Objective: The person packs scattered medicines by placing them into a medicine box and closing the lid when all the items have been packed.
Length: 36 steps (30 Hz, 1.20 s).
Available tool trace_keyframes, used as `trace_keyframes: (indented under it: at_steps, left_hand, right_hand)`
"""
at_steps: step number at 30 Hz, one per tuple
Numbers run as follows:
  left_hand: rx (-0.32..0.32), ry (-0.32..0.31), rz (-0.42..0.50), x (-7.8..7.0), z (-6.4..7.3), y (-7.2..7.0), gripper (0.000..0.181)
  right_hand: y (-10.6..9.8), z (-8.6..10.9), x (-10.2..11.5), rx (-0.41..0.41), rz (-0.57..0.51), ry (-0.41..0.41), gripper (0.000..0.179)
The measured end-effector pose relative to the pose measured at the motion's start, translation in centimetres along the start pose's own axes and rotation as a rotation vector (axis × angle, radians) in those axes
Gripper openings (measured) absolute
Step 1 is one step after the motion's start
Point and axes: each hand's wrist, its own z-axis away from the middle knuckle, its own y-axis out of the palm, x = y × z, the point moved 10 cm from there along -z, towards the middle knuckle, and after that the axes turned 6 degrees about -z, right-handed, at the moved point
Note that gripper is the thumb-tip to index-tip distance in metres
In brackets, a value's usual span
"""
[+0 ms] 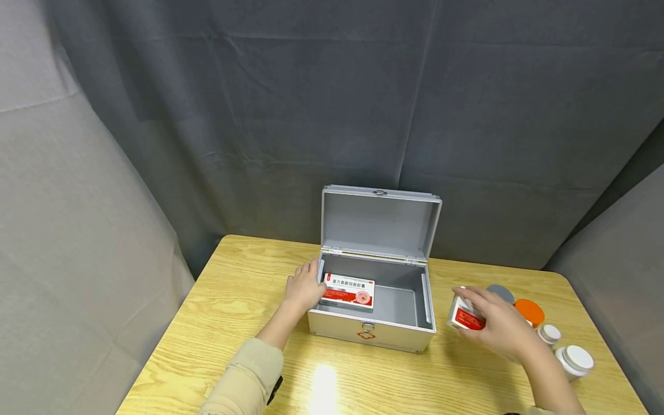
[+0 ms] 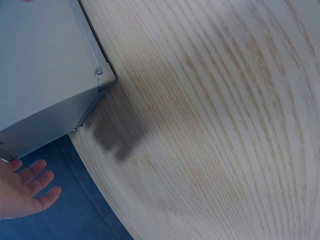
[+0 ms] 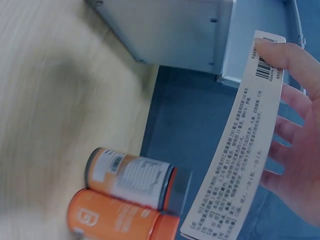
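Observation:
An aluminium first-aid case (image 1: 337, 327) stands on the table with its lid raised. Inside, at its left end, lies a white-and-red medicine box (image 1: 349, 282). My left hand (image 1: 306, 285) rests on the case's left rim; in the left wrist view its fingers (image 2: 36, 185) are loosely spread beside the end wall. To the right of the case, my right hand (image 1: 498, 325) grips another white-and-red medicine box (image 1: 467, 318) above the table. The right wrist view shows this box's printed side (image 3: 240, 145), with the thumb (image 3: 272, 52) over its barcode end.
Right of the case stand an orange-capped bottle (image 1: 529, 312), a grey-capped bottle (image 1: 500, 293) and white bottles (image 1: 574, 362), partly behind my right hand. The wooden table (image 1: 218, 323) ends at a dark grey curtain (image 1: 290, 115) behind the case.

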Motion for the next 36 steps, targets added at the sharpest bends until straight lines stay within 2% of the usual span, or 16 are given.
trace_keyframes:
  at_steps: [19,36]
  left_hand:
    - [-0.016,0.01,-0.06,-0.3,0.0,-0.1,0.067]
    - [-0.023,0.016,-0.075,-0.1,0.0,-0.3,0.067]
  right_hand:
    - [0.1,-5.5,4.7,0.054,0.026,-0.124,0.074]
    - [3.1,-9.7,9.2,0.112,0.023,-0.269,0.071]
